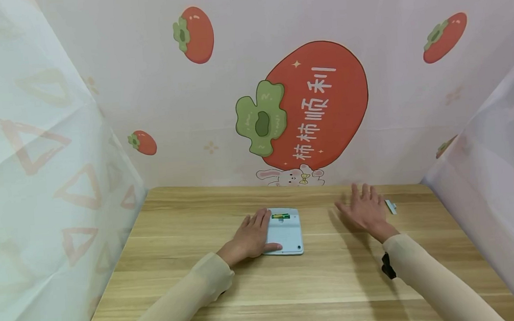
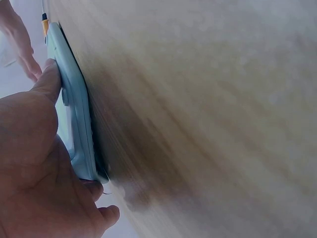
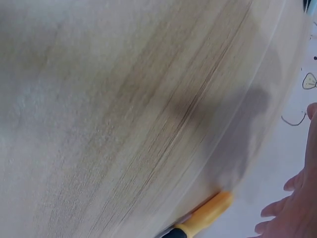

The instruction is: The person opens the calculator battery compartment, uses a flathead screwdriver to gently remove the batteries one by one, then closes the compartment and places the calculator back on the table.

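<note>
A flat light-blue device lies on the table, its rounded edge close up in the left wrist view. Two green-and-yellow batteries show near its far end. My left hand holds the device by its left side, thumb laid over the near part and fingers along the far left. Over to the right, my right hand is raised above the table with spread fingers and nothing in it. Beside it lies a small pale cover-like piece. Below that hand in the right wrist view is a yellow-and-black handle.
The wood-grain table meets a white backdrop printed with persimmons along its far edge. White sheets hang at the left and right. A dark wrist strap hangs under the right sleeve.
</note>
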